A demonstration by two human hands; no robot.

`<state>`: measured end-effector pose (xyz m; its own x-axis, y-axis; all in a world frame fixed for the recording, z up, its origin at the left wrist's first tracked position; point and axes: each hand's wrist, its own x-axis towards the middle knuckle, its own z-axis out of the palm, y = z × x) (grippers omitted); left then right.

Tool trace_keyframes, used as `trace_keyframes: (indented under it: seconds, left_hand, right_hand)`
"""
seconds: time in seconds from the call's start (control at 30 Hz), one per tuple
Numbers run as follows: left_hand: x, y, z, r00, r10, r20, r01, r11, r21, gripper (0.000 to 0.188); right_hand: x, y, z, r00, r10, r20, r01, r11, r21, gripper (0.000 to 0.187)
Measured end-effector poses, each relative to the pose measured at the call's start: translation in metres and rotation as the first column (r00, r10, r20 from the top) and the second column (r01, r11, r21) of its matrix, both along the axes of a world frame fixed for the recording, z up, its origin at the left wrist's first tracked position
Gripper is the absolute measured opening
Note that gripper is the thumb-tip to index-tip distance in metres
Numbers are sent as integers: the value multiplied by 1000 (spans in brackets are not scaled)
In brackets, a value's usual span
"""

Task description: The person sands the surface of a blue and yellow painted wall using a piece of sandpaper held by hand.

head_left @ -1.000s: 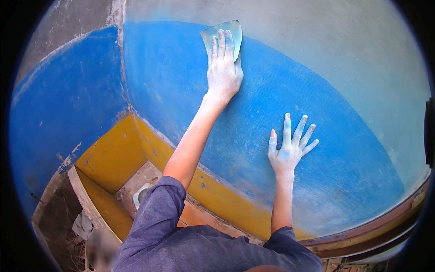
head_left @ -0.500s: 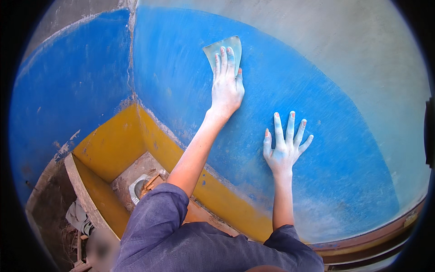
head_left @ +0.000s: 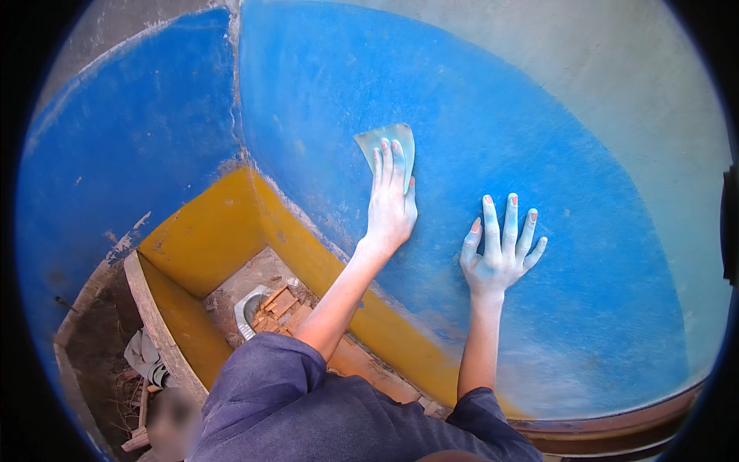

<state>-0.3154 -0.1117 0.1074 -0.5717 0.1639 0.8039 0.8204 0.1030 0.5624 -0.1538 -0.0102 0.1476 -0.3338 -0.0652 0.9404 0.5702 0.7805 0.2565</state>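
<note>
My left hand (head_left: 392, 208) presses a pale grey-green sheet of sandpaper (head_left: 407, 145) against the blue painted wall (head_left: 315, 92). Its fingers lie over the sheet and the thumb rests along the right edge. Lower and to the right, my right hand (head_left: 496, 263) is spread on the same wall with its fingers apart and nothing in it. Whitish-blue dust coats both hands. Hazy pale patches show on the paint below the right hand.
A yellow low-walled recess (head_left: 204, 239) sits below left, with a squat toilet pan (head_left: 248, 308) and broken brick pieces (head_left: 283, 308) inside. A rough partition edge (head_left: 154, 316) stands beside it. Grey cloth (head_left: 145, 356) and wood scraps lie at lower left; grey wall (head_left: 616, 77) borders the blue.
My left hand has slid down the wall with the sandpaper. My right hand stays spread on the wall. The view has shifted a little.
</note>
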Motion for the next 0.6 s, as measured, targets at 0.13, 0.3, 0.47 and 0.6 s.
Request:
trace_keyframes:
  seconds: [0.13,0.3,0.47,0.6]
  left_hand:
    - [54,5,-68,994,-98,55,106,980,-169,69]
    - [-9,-9,-2,991,-98,87,94,994,57,62]
    - [75,11,-104,960,-165,228,179,983,-45,69]
    - [95,8,-123,957,-208,203,241,957,-159,70]
  right_hand:
    - [-3,0,-3,1000,16,-12,-16,1000,-7,35]
    - [3,0,-12,997,28,74,-26,999,-29,40]
    - [11,-10,-56,991,-51,127,69,988,-139,48]
    - [21,-3,-95,987,-106,124,127,976,-177,49]
